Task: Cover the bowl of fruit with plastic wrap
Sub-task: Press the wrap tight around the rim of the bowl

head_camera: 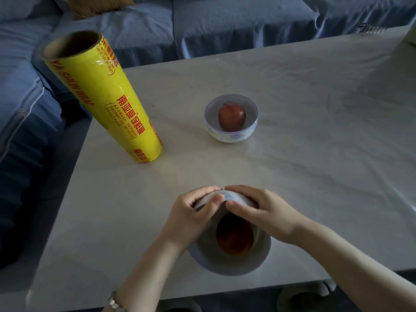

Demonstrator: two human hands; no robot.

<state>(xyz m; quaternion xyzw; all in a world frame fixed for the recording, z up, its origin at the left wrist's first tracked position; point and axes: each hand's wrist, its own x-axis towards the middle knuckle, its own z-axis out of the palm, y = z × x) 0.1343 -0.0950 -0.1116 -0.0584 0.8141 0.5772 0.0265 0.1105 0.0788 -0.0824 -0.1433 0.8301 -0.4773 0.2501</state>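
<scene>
Tilted bowl (227, 265), left fingers (202, 192) and right fingers (240, 191) gripping its base

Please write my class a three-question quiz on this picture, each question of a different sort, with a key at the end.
1. True or false: the yellow roll of plastic wrap stands on end on the table.
2. What does the far bowl hold? A a banana; B a red apple; C nothing.
3. Which bowl do the left hand and the right hand hold?
Key: 1 true; 2 B; 3 the near bowl, which is tilted.
</scene>
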